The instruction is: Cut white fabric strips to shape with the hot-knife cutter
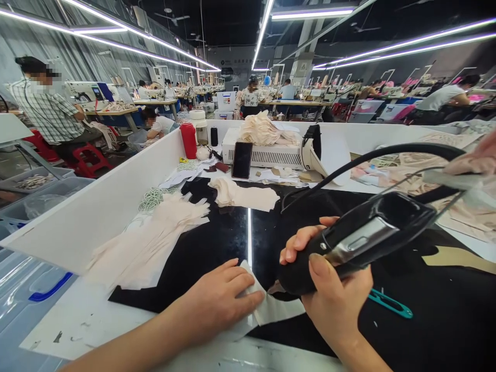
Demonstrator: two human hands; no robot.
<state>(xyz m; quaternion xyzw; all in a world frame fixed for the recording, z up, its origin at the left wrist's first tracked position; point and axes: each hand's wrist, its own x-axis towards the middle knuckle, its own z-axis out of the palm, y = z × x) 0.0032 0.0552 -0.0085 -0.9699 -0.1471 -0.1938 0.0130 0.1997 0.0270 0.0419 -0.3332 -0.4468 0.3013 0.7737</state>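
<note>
My right hand (333,289) is wrapped round a black handheld electric tool (387,222) with a silver side plate; I cannot tell its exact kind. Its rounded end tilts down toward a pale fabric piece (281,309) on the black work surface (228,243). Across the piece's left end lies my left hand (220,297), its fingers closed on the cloth and pressing it down. Whatever is under the tool's end is mostly hidden. A teal thread snipper (391,304) rests right of my right hand.
Pale cut pieces lie fanned at left (151,243), beside a small stack (244,194). A phone (242,160) leans on a white vented box (228,147). A black cord (372,155) arches at right, near another, blurred hand (475,160). A white partition (116,191) edges the left.
</note>
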